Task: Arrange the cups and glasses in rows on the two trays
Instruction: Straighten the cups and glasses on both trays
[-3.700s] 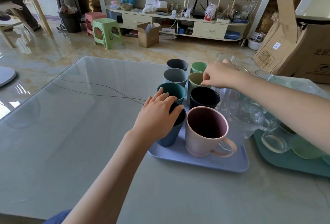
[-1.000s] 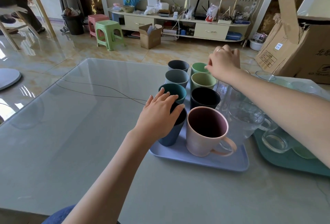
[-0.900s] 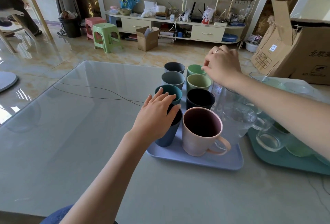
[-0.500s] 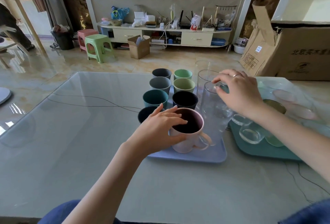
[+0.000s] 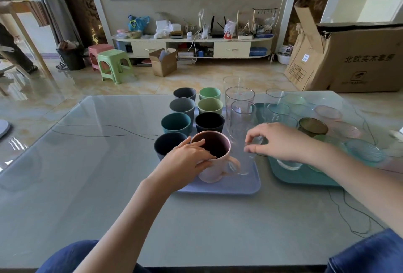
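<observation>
A lavender tray holds two columns of coloured cups, among them a navy cup, a teal cup and a black cup. A column of tall clear glasses stands on their right. At the tray's front, my left hand grips the pink mug, fingers over its rim. My right hand pinches the rim of a clear glass right of the mug. On the teal tray further right stand several clear and tinted glasses, including an amber one.
The glass-topped table carries both trays. A blue glass bowl sits at the teal tray's right edge. A thin cable runs across the tabletop on the left. A big cardboard box stands on the floor beyond.
My left hand has shifted from the navy cup onto the pink mug. My right hand has come back from the far cups to the near clear glass. The view has tilted up.
</observation>
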The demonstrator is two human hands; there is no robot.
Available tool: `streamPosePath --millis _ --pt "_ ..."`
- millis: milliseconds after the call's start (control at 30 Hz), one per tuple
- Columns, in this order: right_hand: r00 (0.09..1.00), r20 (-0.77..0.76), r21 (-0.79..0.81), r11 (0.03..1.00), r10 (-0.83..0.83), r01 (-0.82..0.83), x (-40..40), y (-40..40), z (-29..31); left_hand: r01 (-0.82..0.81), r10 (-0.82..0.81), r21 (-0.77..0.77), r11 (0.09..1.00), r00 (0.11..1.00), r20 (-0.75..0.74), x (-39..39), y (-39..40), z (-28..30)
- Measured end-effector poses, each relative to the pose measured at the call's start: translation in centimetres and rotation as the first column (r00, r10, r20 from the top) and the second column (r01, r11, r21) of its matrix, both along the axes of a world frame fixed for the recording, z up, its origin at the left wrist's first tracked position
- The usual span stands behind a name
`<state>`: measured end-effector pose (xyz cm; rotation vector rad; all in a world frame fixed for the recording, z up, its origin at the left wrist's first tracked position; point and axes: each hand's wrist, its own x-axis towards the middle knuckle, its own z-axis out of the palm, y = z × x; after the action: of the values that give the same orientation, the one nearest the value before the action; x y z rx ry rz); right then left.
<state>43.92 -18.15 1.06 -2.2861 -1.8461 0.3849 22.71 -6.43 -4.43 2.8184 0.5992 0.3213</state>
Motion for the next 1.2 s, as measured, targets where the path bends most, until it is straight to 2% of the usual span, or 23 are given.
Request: streamPosePath --millis 100,233,367,467,633,733,767,833,900,933,967,1033,1100,1200 --pt "1.0 -0.021 0.065 0.998 0.014 -0.013 0.1 -0.3 -0.3 -0.002 0.002 0.013 1.0 1.0 -0.016 0.1 0.0 0.1" --pt "0.998 0.011 0.019 0.998 0.055 -0.055 0.0 -0.8 0.1 -0.004 0.005 0.026 1.0 1.0 -0.018 0.0 0.0 0.1" --pt "0.996 -0.038 -0.029 0.997 0.074 -0.076 0.3 -1.2 0.3 -0.014 0.014 0.012 1.0 1.0 0.001 0.0 -0.2 0.2" --pt "0.995 -0.069 0.005 0.997 0.073 -0.073 0.2 -1.5 0.2 -0.012 0.012 0.013 1.0 1.0 -0.002 0.0 -0.3 0.2" --pt "0.999 -0.02 0.071 0.996 0.05 -0.049 -0.4 -1.5 -0.2 -0.025 0.025 0.016 1.0 1.0 -0.016 0.1 -0.4 0.3" --pt "0.997 -0.062 0.045 0.998 0.053 -0.05 -0.3 -1.7 0.0 -0.021 0.022 0.024 0.999 0.999 -0.039 0.0 -0.4 0.2" --pt "0.996 -0.081 0.036 0.999 0.044 -0.041 -0.1 -1.8 0.3 -0.018 0.018 0.012 1.0 1.0 -0.017 0.0 -0.5 0.3" --pt "0.998 -0.054 0.106 0.994 -0.01 0.016 0.3 -2.4 1.1 -0.05 0.059 -0.072 0.996 0.99 0.128 -0.3 -0.9 0.7" --pt "0.993 0.025 0.265 0.958 -0.118 0.107 0.7 -3.2 1.6 -0.144 0.189 -0.156 0.977 0.925 0.329 -0.9 -0.8 1.5" --pt "0.983 0.033 0.306 0.938 -0.181 0.162 1.0 -3.6 1.3 -0.22 0.274 -0.175 0.96 0.872 0.406 -1.4 -0.6 1.8" --pt "0.972 0.026 0.276 0.936 -0.233 0.217 1.2 -4.0 0.8 -0.311 0.367 -0.197 0.93 0.811 0.455 -2.0 -0.1 2.0" --pt "0.955 -0.043 0.033 0.955 -0.292 0.293 1.2 -4.5 -1.6 -0.484 0.551 -0.27 0.832 0.675 0.491 -3.4 1.3 1.9" --pt "0.92 -0.151 -0.21 0.921 -0.361 0.327 0.7 -4.7 -4.7 -0.597 0.674 -0.329 0.731 0.561 0.481 -4.8 2.7 1.2" --pt "0.864 -0.257 -0.339 0.878 -0.433 0.339 -0.6 -4.8 -8.1 -0.693 0.781 -0.37 0.619 0.498 0.377 -6.0 3.9 -0.8"
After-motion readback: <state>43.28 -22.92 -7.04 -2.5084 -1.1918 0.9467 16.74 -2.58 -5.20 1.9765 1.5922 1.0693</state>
